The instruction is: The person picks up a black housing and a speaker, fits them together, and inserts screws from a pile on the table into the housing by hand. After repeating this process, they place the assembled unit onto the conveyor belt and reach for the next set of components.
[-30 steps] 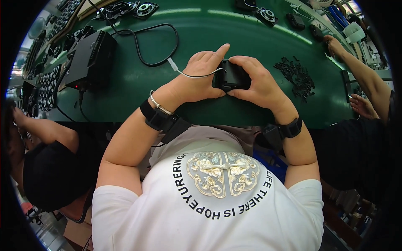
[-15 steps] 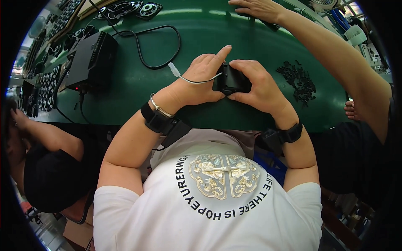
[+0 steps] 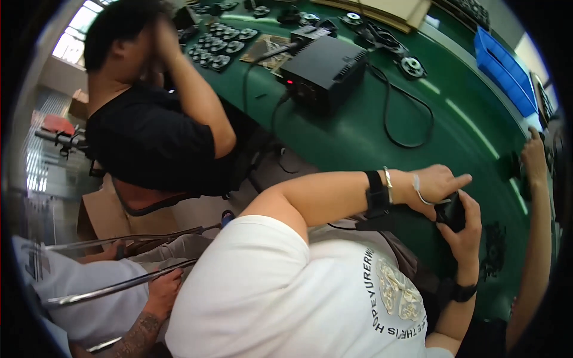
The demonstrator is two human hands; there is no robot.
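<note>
Both my hands are around a small black box-shaped part (image 3: pixel 453 213) above the green table's near edge, at the right of the view. My left hand (image 3: pixel 437 184) grips its left side, with the index finger stretched out over the top. The fingers and thumb of my right hand (image 3: pixel 468 230) wrap its right side. A thin white cable (image 3: pixel 422 198) with a pale connector runs from the part over the back of my left hand. My fingers hide much of the part.
A black power unit (image 3: pixel 325 71) with a red light stands on the green table (image 3: pixel 352 134), beside a looped black cable (image 3: pixel 412 145). Speakers (image 3: pixel 218 48), a blue bin (image 3: pixel 506 71) and small black pieces (image 3: pixel 494 247) lie around. Other people's arms (image 3: pixel 200 98) show left and right.
The view has swung left, so my hands now appear farther right and a person at the left shows more fully. Both hands still hold the black part.
</note>
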